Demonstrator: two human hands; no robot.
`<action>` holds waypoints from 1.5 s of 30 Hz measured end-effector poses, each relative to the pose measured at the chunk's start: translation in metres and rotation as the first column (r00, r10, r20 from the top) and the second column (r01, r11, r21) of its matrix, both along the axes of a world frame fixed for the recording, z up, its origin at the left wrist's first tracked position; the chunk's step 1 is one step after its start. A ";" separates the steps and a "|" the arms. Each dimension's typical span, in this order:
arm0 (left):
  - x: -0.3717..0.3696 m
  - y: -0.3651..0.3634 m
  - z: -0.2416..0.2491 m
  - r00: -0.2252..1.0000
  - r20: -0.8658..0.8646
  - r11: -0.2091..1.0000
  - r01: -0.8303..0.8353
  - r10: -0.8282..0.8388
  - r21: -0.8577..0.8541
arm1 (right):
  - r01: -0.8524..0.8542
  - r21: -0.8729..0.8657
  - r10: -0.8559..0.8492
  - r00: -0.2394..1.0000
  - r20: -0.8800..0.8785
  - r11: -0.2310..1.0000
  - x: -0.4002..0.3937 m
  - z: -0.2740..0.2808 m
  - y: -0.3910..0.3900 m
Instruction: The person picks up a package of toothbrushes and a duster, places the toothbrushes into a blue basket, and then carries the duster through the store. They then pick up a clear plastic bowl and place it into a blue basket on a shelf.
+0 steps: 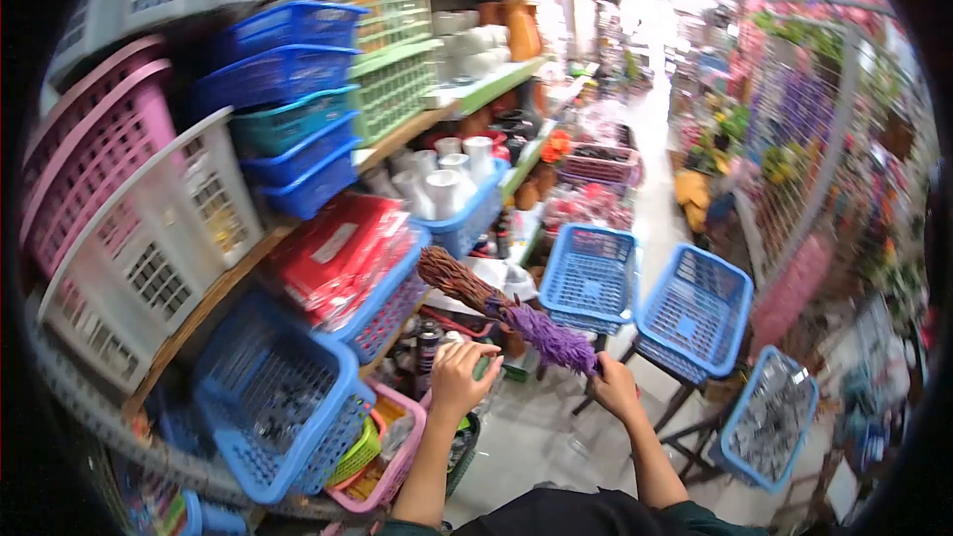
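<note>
Right hand grips a long bunch of purple, fluffy flower heads and brown, twig-like stems, held out at a slant.
The bunch [508, 312] hangs in mid-air before the body, brown end up toward the left-hand shelves, purple end in the right hand [617, 390], whose fingers are closed around it. The left hand [461, 377] is raised near the purple part, its fingers curled beside a small greenish thing [482, 367]; whether they hold it, I cannot tell. Best to keep the right grip snug without crushing the soft heads, and to steady the free brown end, which could knock the red, plastic-wrapped packets [342, 250] or catch on the blue, open-mesh plastic basket [593, 283] beyond. Turning it slowly should limit shedding.
</note>
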State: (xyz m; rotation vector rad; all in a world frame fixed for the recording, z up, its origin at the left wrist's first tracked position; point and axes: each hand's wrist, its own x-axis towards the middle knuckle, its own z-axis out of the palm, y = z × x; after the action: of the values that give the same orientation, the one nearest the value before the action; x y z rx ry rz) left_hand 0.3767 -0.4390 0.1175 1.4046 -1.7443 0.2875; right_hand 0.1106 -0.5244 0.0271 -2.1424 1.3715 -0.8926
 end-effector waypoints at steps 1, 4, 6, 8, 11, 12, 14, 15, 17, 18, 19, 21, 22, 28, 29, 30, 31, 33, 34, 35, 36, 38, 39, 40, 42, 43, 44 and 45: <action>-0.012 -0.003 -0.004 0.998 -0.036 0.997 0.057 -0.055 0.044 | 0.104 -0.003 -0.104 0.994 -0.032 0.995 -0.015 -0.011 0.013; -0.048 -0.018 -0.023 0.968 -0.117 0.963 0.236 -0.222 0.127 | 0.323 -0.113 -0.318 0.946 0.063 0.939 -0.065 -0.039 0.052; -0.075 -0.024 -0.030 0.938 -0.099 0.927 0.344 -0.332 0.152 | 0.464 -0.118 -0.453 0.885 0.108 0.878 -0.100 -0.041 0.084; -0.105 -0.031 -0.039 0.892 -0.121 0.876 0.451 -0.436 0.169 | 0.576 -0.122 -0.556 0.815 0.163 0.809 -0.132 -0.038 0.119; -0.155 -0.039 -0.049 0.795 -0.123 0.776 0.606 -0.593 0.175 | 0.721 -0.050 -0.708 0.689 0.152 0.691 -0.182 -0.059 0.169; -0.172 -0.040 -0.051 0.765 -0.128 0.743 0.644 -0.631 0.184 | 0.767 -0.031 -0.762 0.640 0.095 0.641 -0.198 -0.073 0.188; -0.208 -0.042 -0.052 0.690 -0.124 0.665 0.721 -0.713 0.192 | 0.837 -0.025 -0.834 0.546 0.082 0.546 -0.218 -0.080 0.226; -0.225 -0.045 -0.057 0.650 -0.132 0.622 0.757 -0.748 0.203 | 0.872 -0.026 -0.869 0.488 0.076 0.488 -0.226 -0.081 0.243; -0.259 -0.044 -0.059 0.590 -0.142 0.548 0.798 -0.795 0.251 | 0.926 0.006 -0.925 0.376 0.058 0.377 -0.243 -0.082 0.277; -0.276 -0.044 -0.059 0.560 -0.146 0.505 0.811 -0.815 0.294 | 0.954 0.034 -0.954 0.297 0.045 0.299 -0.250 -0.084 0.291; -0.293 -0.044 -0.063 0.527 -0.143 0.475 0.833 -0.838 0.285 | 0.967 0.037 -0.965 0.248 0.088 0.252 -0.259 -0.087 0.304; -0.327 -0.045 -0.066 0.478 -0.148 0.420 0.856 -0.866 0.302 | 0.987 0.057 -0.988 0.150 0.037 0.151 -0.277 -0.093 0.327; -0.344 -0.046 -0.068 0.455 -0.153 0.394 0.864 -0.877 0.314 | 0.994 0.069 -0.997 0.082 -0.013 0.081 -0.286 -0.091 0.333; -0.448 -0.063 -0.106 0.357 -0.200 0.238 0.861 -0.912 0.449 | 0.984 0.161 -0.993 -0.064 -0.095 -0.079 -0.348 -0.102 0.361; -0.466 -0.066 -0.116 0.355 -0.245 0.217 0.864 -0.902 0.455 | 0.982 0.166 -0.992 -0.075 -0.097 -0.091 -0.361 -0.110 0.363; -0.483 -0.069 -0.129 0.356 -0.288 0.196 0.865 -0.889 0.461 | 0.980 0.171 -0.991 -0.085 -0.099 -0.101 -0.372 -0.115 0.365; -0.500 -0.074 -0.146 0.363 -0.269 0.198 0.849 -0.892 0.490 | 0.990 0.098 -0.988 -0.085 -0.132 -0.099 -0.382 -0.117 0.364; -0.532 -0.081 -0.175 0.391 -0.259 0.240 0.852 -0.883 0.466 | 0.989 0.112 -0.987 -0.083 -0.137 -0.099 -0.399 -0.112 0.359; -0.549 -0.085 -0.192 0.420 -0.245 0.289 0.854 -0.874 0.433 | 0.988 0.121 -0.988 -0.078 -0.134 -0.094 -0.409 -0.110 0.355; -0.568 -0.093 -0.224 0.489 -0.301 0.300 0.811 -0.819 0.502 | 0.988 0.125 -0.987 -0.075 -0.140 -0.092 -0.419 -0.113 0.353; -0.583 -0.096 -0.236 0.495 -0.303 0.301 0.807 -0.814 0.508 | 0.987 0.138 -0.985 -0.062 -0.161 -0.085 -0.428 -0.117 0.352; -0.609 -0.100 -0.252 0.709 -0.141 0.559 0.648 -0.691 0.518 | 0.986 0.154 -0.981 -0.039 -0.190 -0.069 -0.443 -0.121 0.349; -0.621 -0.104 -0.258 0.747 -0.111 0.590 0.598 -0.655 0.543 | 0.981 0.181 -0.978 -0.030 -0.208 -0.068 -0.449 -0.120 0.345; -0.627 -0.106 -0.264 0.753 -0.114 0.592 0.592 -0.648 0.547 | 0.975 0.210 -0.974 -0.020 -0.226 -0.069 -0.455 -0.121 0.344; -0.636 -0.106 -0.272 0.787 0.063 0.624 0.435 -0.614 0.649 | 0.983 0.176 -0.959 0.007 -0.282 -0.045 -0.472 -0.147 0.351; -0.639 -0.104 -0.274 0.795 0.087 0.630 0.402 -0.600 0.665 | 0.986 0.164 -0.958 0.025 -0.287 -0.023 -0.477 -0.150 0.352; -0.640 -0.102 -0.276 0.800 0.088 0.632 0.394 -0.593 0.667 | 0.988 0.153 -0.956 0.043 -0.290 -0.002 -0.483 -0.154 0.351; -0.641 -0.102 -0.279 0.797 0.123 0.652 0.382 -0.591 0.655 | 0.988 0.155 -0.956 0.050 -0.289 0.005 -0.487 -0.153 0.348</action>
State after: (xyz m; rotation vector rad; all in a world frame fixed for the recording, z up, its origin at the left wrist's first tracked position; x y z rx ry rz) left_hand -0.2639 -0.5407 -0.1614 1.2518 -2.5833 -0.4130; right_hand -0.3760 -0.1762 -0.1255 -0.5799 2.9119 -0.8079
